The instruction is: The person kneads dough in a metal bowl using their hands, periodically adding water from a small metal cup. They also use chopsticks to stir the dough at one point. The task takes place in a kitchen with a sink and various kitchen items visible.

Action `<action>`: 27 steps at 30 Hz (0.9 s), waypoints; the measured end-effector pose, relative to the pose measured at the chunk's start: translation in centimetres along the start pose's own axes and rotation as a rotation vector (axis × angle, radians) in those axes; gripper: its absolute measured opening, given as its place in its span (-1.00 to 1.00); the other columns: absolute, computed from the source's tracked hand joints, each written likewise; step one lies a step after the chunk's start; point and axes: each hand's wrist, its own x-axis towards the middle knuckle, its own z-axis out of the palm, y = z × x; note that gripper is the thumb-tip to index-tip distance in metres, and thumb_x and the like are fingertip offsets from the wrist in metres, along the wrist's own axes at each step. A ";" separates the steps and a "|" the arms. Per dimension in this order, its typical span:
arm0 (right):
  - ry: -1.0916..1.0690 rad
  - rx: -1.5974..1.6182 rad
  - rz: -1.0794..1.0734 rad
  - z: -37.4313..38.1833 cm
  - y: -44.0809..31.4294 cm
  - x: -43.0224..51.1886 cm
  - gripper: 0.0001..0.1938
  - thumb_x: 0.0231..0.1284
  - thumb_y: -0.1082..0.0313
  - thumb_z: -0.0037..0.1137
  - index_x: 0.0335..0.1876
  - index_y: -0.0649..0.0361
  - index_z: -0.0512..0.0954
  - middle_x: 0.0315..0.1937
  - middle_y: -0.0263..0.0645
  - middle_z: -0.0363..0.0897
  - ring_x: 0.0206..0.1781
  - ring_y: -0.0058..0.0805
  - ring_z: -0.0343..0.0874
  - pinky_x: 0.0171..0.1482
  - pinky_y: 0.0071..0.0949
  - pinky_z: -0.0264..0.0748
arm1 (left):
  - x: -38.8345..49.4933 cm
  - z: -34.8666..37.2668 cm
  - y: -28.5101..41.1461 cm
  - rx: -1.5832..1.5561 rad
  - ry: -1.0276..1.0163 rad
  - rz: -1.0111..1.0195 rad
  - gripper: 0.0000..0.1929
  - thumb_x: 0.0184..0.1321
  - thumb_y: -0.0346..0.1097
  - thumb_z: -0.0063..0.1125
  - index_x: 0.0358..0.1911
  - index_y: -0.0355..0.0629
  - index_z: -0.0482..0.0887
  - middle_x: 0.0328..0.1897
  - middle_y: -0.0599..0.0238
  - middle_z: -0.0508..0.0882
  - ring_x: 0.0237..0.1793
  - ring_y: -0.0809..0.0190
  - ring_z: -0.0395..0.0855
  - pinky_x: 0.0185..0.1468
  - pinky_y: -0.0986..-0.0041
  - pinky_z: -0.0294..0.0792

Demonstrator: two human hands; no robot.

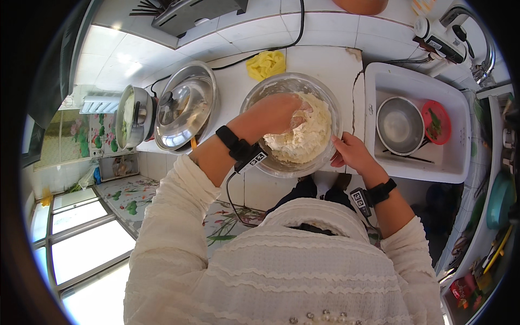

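Observation:
A large metal bowl (252, 90) with a pale, crumbly flour dough (313, 134) stands on the white counter in front of me. My left hand (284, 113) reaches in over the bowl's left side, its floury fingers curled into the dough; the fingertips are partly hidden. At the lower right rim, my right hand (351, 151) grips the bowl between thumb and fingers. A crumpled yellow cloth (266, 65) lies just behind the bowl. Both wrists wear black straps with small cabled devices.
To the left are a metal basin with a glass lid (185, 109) and a pot (136, 115). A white sink (430, 170) at right holds a metal bowl (400, 126) and a red bowl (436, 122) with green leaves. A black cable (298, 36) runs behind; the counter has a crack.

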 end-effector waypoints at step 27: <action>0.172 -0.450 -0.067 -0.5 -5.2 4.6 -0.69 0.43 0.17 -0.12 -0.22 0.35 0.37 -0.44 0.01 0.56 -0.56 -0.20 0.59 -0.36 -0.26 0.54 | -3.6 8.3 -2.7 0.398 -0.007 -0.087 -0.14 0.09 -0.19 0.33 0.40 -0.41 0.14 0.19 -0.37 0.44 0.19 -0.34 0.46 0.15 0.05 0.44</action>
